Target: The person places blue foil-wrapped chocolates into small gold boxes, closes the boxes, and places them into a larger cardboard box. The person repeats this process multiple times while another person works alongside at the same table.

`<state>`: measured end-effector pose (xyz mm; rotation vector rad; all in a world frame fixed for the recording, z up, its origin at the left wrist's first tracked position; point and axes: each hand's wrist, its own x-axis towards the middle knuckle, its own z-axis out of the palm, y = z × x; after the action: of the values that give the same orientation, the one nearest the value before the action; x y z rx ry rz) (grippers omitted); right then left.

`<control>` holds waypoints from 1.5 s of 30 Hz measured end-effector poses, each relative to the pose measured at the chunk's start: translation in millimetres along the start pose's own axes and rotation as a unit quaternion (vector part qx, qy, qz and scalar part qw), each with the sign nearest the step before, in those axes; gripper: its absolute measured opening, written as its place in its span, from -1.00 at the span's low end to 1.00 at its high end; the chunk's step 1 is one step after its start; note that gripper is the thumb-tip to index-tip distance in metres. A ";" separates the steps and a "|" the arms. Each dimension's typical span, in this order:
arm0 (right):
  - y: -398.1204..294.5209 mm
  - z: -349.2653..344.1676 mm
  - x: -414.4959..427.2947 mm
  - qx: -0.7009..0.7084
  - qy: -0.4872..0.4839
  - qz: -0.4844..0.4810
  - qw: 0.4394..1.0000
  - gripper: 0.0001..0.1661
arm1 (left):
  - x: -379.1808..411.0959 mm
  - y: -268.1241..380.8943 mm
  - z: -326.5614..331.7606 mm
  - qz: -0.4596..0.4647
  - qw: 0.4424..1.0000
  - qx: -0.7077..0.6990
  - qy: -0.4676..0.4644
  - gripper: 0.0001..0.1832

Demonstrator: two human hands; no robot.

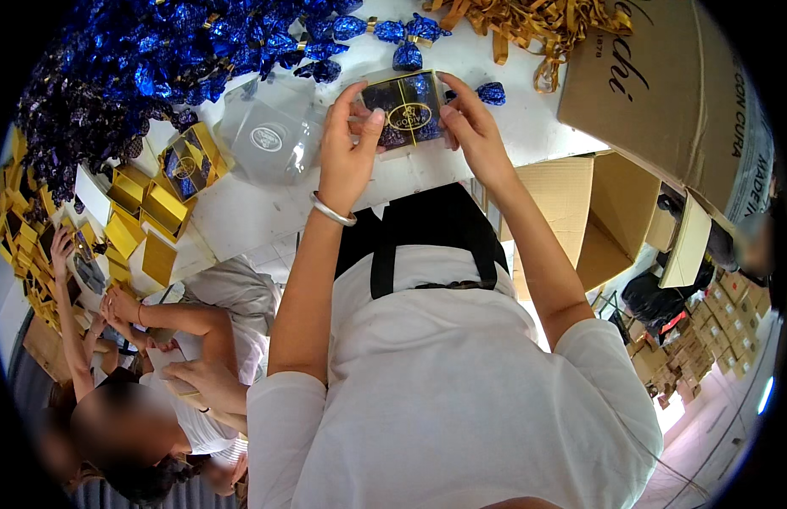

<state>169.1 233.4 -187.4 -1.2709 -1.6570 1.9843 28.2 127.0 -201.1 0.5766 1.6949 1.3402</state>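
Note:
Both my hands hold a small gift box with a clear printed lid (403,111) over the white table (431,167). My left hand (352,143) grips its left edge, thumb on the near side. My right hand (469,127) has the right edge between thumb and fingers. Dark and blue foil-wrapped pieces show through the lid. A blue foil-wrapped piece (492,93) lies just beyond my right hand, and more (407,56) lie behind the box. Left of my left hand is a stack of clear plastic lids (266,137). A filled gold box (193,161) sits farther left.
Blue foil-wrapped pieces (177,48) and dark ones (75,108) are heaped at the upper left, near open gold boxes (164,207). Gold ribbons (527,22) lie at the top right beside a large cardboard carton (654,95). Co-workers (196,369) are at the lower left.

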 end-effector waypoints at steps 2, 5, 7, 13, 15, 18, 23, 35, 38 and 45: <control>-0.5 -1.7 -1.7 -0.060 0.006 -0.003 0.998 -0.50 | -1.3 -3.9 0.1 -0.001 1.000 -0.004 0.004 -0.59; 0.7 -1.8 0.1 -0.150 0.017 -0.044 0.988 -0.49 | 0.4 -7.7 -0.3 0.017 0.999 0.040 0.012 -0.58; -2.4 0.0 3.2 -0.197 0.018 -0.057 0.979 -0.50 | 4.7 -8.6 -3.2 0.028 0.994 0.101 0.023 -0.58; -1.9 1.8 5.0 -0.340 0.011 -0.060 0.938 -0.49 | 6.4 -12.3 -4.4 0.014 0.992 0.124 0.024 -0.56; -3.3 2.1 4.1 -0.355 0.006 -0.055 0.933 -0.48 | 4.4 -14.8 -3.0 0.026 0.987 0.156 0.028 -0.55; 0.7 2.6 3.4 -0.369 0.007 -0.072 0.927 -0.45 | 2.4 -10.7 0.7 0.058 0.982 0.170 0.050 -0.53; -0.8 3.0 -0.6 -0.462 0.087 -0.163 0.867 -0.36 | 2.4 -12.3 1.9 0.092 0.971 0.207 0.077 -0.54; -8.9 2.5 21.7 -0.424 -0.121 -0.355 0.824 -0.01 | -0.1 8.4 5.5 0.029 0.996 0.077 0.033 -0.46; -9.3 -0.8 21.9 -0.426 -0.133 -0.342 0.827 -0.06 | -8.4 9.9 -2.0 0.079 0.987 0.139 0.025 -0.25; -17.6 -1.0 26.1 -0.479 -0.160 -0.330 0.797 -0.05 | -5.6 -8.0 -17.4 0.125 0.962 0.226 -0.085 0.19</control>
<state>149.0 257.3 -183.4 -0.3498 -2.9238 0.9201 17.5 110.9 -206.1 1.1693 1.8363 1.0308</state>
